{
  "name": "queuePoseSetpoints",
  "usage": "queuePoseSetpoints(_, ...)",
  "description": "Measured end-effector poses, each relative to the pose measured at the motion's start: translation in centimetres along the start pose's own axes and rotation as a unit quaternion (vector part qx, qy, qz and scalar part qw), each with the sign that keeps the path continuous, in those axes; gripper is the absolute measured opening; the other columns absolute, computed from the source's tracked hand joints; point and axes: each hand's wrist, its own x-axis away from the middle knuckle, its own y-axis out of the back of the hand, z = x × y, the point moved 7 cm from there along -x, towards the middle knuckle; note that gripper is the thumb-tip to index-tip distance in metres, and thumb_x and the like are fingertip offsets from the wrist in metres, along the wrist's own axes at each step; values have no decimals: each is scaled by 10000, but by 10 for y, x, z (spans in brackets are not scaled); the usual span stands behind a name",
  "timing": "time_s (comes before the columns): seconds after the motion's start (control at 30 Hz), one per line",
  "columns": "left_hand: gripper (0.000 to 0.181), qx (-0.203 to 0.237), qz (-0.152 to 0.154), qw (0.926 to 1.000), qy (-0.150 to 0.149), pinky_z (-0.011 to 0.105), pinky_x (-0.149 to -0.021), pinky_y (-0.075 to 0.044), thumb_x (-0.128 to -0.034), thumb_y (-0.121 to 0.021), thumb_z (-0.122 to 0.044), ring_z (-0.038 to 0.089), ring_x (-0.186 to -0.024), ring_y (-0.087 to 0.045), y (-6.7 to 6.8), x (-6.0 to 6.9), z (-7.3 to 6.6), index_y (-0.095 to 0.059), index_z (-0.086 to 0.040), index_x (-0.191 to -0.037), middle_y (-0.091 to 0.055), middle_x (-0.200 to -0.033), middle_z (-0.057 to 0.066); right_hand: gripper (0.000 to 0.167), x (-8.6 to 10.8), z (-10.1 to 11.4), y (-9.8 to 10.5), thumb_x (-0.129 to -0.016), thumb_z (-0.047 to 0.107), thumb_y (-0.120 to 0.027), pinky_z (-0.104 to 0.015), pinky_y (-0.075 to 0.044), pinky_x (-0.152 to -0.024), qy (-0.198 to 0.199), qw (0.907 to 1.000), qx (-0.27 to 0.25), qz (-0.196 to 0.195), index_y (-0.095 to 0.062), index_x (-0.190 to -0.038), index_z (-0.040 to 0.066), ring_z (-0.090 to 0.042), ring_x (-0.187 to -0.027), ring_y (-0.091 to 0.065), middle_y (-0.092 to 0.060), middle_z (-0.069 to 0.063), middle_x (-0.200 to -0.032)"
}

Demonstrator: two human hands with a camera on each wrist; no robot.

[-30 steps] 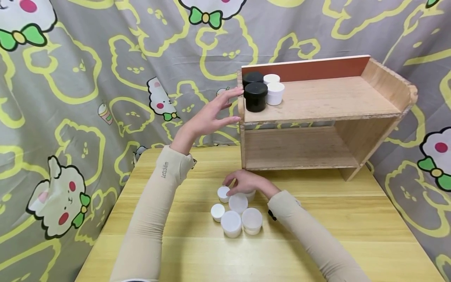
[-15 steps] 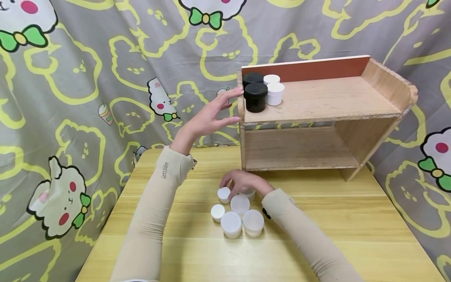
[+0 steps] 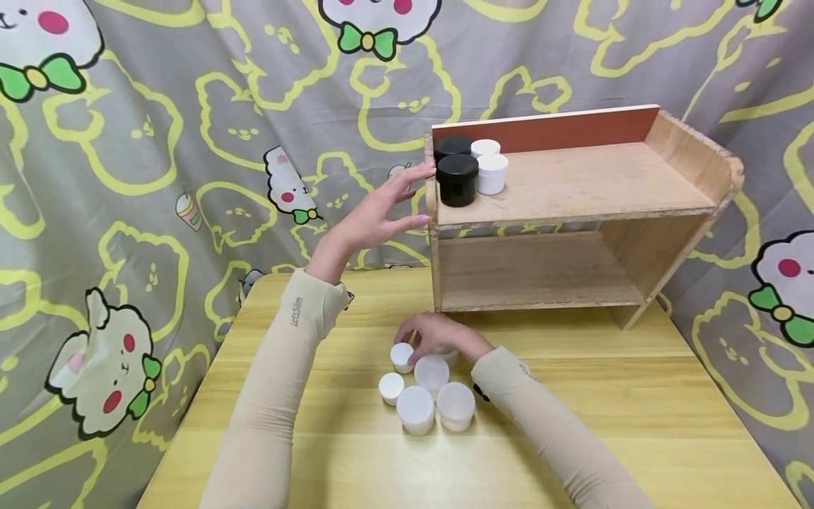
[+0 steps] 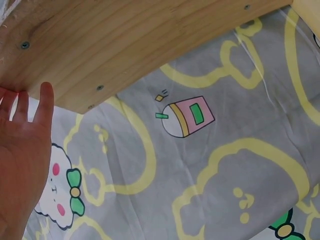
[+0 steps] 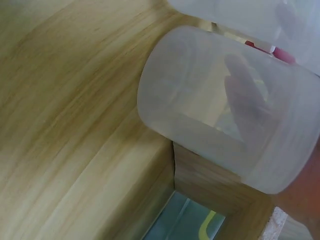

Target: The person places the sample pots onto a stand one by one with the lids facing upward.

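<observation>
In the head view my right hand reaches down to the table. Its thumb and fingers curl round a small white jar, pinching it at the sides. A second small white jar stands just in front. Beside them are several larger translucent jars with lids, one partly covered by the hand. In the right wrist view a translucent jar fills much of the picture, fingers showing dimly through it. My left hand rests its straight fingertips against the left side of the wooden shelf; its palm shows in the left wrist view.
On the shelf's upper board, at the left end, stand two black jars and two white jars. The shelf has a lower board too. It stands on the wooden table, before a patterned curtain.
My right hand has settled closer round the small white jar, and the nearby translucent jars have shifted slightly. The left hand stays at the shelf's side. The head view tilts up a little.
</observation>
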Motion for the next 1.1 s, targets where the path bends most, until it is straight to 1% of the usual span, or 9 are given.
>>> queuePoseSetpoints(0.13,680,27,-6,10000,-10,509,-1259,-313,-998,-678,-80,262,-1575,-264,0,0,1,-348,-41,-1591,-246,-1712,138,332,0,1,-1,-816,244,-901,-299,-556,-832,26,9997,251,-24,-760,-1115,240,-61,-862,-689,-746,89,-993)
queuePoseSetpoints(0.23,679,46,-11,10000,-34,514,-1259,-311,-997,-676,-71,270,-1574,-265,0,-1,1,-347,-31,-1589,-247,-1709,144,310,1,1,0,-842,266,-879,-288,-552,-828,47,9988,463,-129,-750,-1120,221,-59,-871,-673,-742,86,-977)
queuePoseSetpoints(0.33,680,46,-19,10000,-19,502,-1260,-313,-994,-680,-71,264,-1571,-273,0,-1,2,-349,-28,-1586,-254,-1707,136,298,1,1,1,-865,274,-860,-279,-557,-823,142,9981,541,-247,-744,-1128,194,-63,-879,-673,-746,70,-973)
queuePoseSetpoints(0.53,679,117,-36,9999,-12,496,-1259,-318,-991,-685,-73,265,-1563,-289,0,-1,3,-355,-25,-1582,-267,-1702,131,331,2,1,3,-893,275,-834,-250,-563,-825,270,9984,305,-402,-731,-1186,159,-58,-898,-668,-743,57,-1019)
queuePoseSetpoints(0.7,677,128,-56,9999,3,468,-1263,-318,-991,-687,-79,228,-1568,-282,0,-1,4,-361,-41,-1584,-269,-1703,118,332,6,5,11,-902,265,-825,-263,-568,-848,309,9981,29,-540,-734,-1198,147,-68,-919,-666,-744,55,-1038)
queuePoseSetpoints(0.87,674,111,-73,9999,-38,460,-1261,-322,-991,-688,-80,222,-1565,-288,0,-1,4,-366,-41,-1582,-275,-1700,117,331,12,9,19,-903,264,-825,-293,-576,-898,319,9967,-354,-660,-739,-1199,145,-92,-963,-682,-752,47,-1055)
queuePoseSetpoints(0.97,670,113,-78,9999,-61,475,-1258,-324,-991,-687,-77,240,-1564,-287,0,-1,4,-368,-33,-1579,-277,-1696,130,350,17,11,23,-912,291,-815,-315,-576,-927,356,9954,-455,-763,-732,-1218,142,-108,-994,-689,-750,37,-1083)
queuePoseSetpoints(1.1,675,110,-63,9999,-11,477,-1261,-319,-989,-689,-75,229,-1570,-277,0,0,4,-366,-42,-1581,-271,-1699,129,370,27,13,31,-926,305,-798,-323,-578,-957,444,9925,-639,-947,-716,-1245,135,-125,-1033,-703,-746,19,-1130)
